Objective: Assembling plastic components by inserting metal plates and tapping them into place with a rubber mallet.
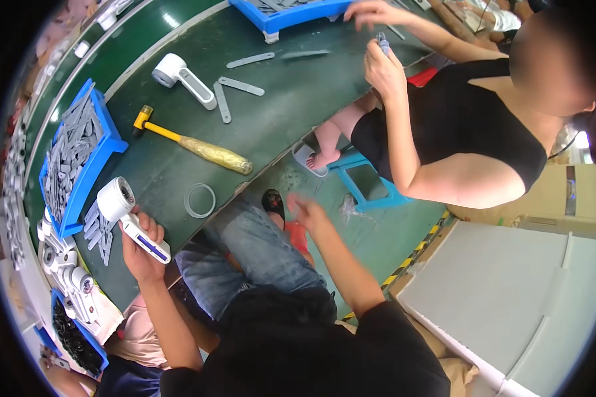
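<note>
My left hand [143, 255] is closed around the handle of a white handheld device [118, 198] at the table's near left edge. The device has a round head with a dark opening and a handle with a dark blue slot. My right hand [302, 210] is off the table, above the floor beside my knees, and its fingers are smeared by motion. Right by the held device, loose grey plastic strips [98, 228] lie on the green table. A ring-shaped roll [199, 200] rests to the right of my left hand.
A yellow mallet [195, 147], another white device [184, 81] and several grey strips [242, 86] lie farther back. A blue tray [102, 142] of strips stands left. At right sits a co-worker [457, 132], hands raised, holding something small. More white devices [69, 278] lie far left.
</note>
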The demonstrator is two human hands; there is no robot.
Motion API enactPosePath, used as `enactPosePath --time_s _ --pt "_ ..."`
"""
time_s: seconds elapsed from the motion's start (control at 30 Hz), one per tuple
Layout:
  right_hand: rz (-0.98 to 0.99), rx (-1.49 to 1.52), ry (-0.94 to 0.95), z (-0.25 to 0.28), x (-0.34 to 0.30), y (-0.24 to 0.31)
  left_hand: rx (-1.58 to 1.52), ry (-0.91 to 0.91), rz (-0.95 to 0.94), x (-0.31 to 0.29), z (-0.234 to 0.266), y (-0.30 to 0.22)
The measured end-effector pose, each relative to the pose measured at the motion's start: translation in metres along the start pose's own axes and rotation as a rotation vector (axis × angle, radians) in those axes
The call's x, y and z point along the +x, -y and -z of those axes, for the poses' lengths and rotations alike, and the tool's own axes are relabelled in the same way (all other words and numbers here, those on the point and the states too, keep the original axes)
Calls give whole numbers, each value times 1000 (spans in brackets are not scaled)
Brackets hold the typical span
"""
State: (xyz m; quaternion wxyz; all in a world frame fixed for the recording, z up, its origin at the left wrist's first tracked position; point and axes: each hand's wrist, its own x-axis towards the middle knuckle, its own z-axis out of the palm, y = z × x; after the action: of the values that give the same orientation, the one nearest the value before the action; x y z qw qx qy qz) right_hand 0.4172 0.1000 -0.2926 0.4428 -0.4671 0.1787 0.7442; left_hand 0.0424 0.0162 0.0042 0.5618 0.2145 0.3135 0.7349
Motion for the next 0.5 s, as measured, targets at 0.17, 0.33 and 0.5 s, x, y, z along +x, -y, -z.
enactPosePath --time_s 0.17,0.33,0.5 --pt "49 -401 -50 -152 39 20 20 -29 -31 -4 3 -6" --pt "386 -892 251 -112 -7 -7 46 -57 -98 -10 9 0" --pt "1205 -1345 702 -157 -257 -41 -54 -325 -143 -10 -41 24"
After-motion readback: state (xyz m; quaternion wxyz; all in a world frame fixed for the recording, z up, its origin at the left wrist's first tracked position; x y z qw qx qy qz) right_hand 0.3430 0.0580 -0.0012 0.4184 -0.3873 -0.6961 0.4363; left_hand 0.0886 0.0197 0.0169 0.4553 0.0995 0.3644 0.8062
